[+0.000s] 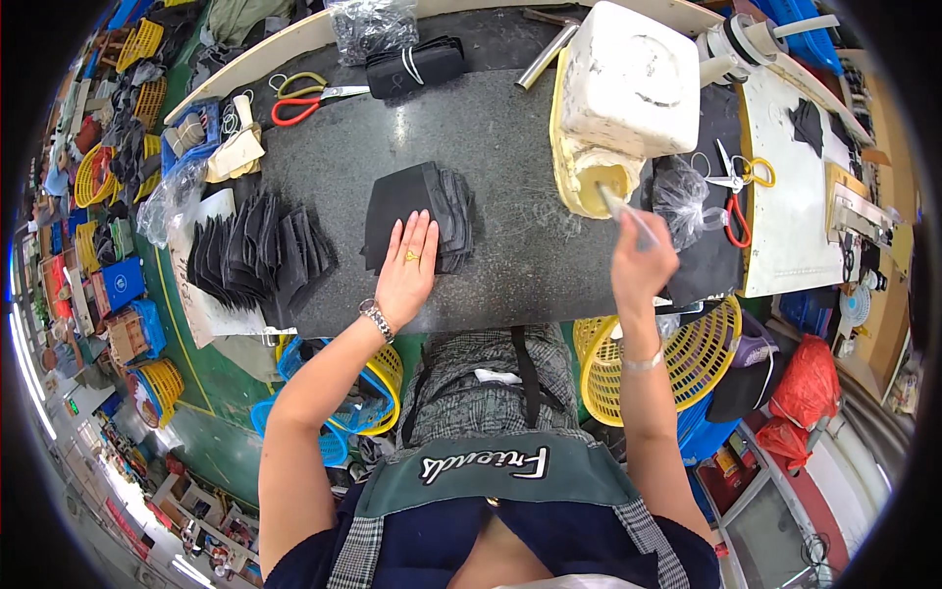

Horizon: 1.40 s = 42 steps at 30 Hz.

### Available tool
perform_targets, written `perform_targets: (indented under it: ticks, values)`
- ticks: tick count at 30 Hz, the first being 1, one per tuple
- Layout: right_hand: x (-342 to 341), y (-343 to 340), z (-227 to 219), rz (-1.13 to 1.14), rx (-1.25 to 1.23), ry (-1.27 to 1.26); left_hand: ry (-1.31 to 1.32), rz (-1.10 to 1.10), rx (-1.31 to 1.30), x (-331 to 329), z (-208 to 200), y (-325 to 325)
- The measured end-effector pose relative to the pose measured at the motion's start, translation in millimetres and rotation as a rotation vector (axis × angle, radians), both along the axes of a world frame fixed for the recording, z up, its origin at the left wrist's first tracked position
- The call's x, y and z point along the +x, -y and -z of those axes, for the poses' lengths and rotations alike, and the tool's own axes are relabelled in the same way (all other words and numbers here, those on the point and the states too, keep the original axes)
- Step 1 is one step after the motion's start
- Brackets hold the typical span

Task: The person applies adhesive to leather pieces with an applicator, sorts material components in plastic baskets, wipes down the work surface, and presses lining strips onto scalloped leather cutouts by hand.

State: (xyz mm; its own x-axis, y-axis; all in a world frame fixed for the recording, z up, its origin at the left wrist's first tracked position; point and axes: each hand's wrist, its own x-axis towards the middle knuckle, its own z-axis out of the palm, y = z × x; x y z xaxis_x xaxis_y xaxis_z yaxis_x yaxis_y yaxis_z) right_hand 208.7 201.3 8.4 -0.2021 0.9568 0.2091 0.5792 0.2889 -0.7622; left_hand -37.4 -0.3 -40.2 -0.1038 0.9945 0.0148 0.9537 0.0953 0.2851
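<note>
My left hand (407,263) lies flat, fingers stretched, on a fanned stack of black cut pieces (394,201) on the dark worktable. In my right hand (643,263) is a pale-handled brush (628,212), its tip at the mouth of a glue pot (562,177). The pot is crusted with cream-coloured residue, and a white boxy container (628,79) sits over it. What the brush tip touches inside is hard to make out. Left of my left hand stands a loose row of more black pieces (257,250).
Red-and-yellow-handled scissors (297,101) lie at the far left, another pair of scissors (736,191) at the right. A hammer (546,57) and a tied black bundle (417,67) lie at the back. Yellow baskets (687,358) stand below the table's front edge. A plastic bag (680,199) lies beside the pot.
</note>
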Motion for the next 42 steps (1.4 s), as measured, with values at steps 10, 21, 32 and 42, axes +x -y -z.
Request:
perform_targets:
  ticks: [10, 21, 32, 42]
  values:
    - [-2, 2, -50, -0.281, -0.373, -0.362, 1.529, -0.833, 0.183, -25, -104, 0]
    - [-10, -43, -78, -1.086, -0.089, -0.171, 1.757, -0.72, 0.143, -13, -142, 22]
    - [-14, -39, -106, -1.123, -0.159, -0.344, 1.822, -0.647, 0.032, 2, -131, 25]
    - [-3, -42, -120, -1.008, -0.14, -0.442, 1.849, -0.804, 0.146, 26, -152, 11]
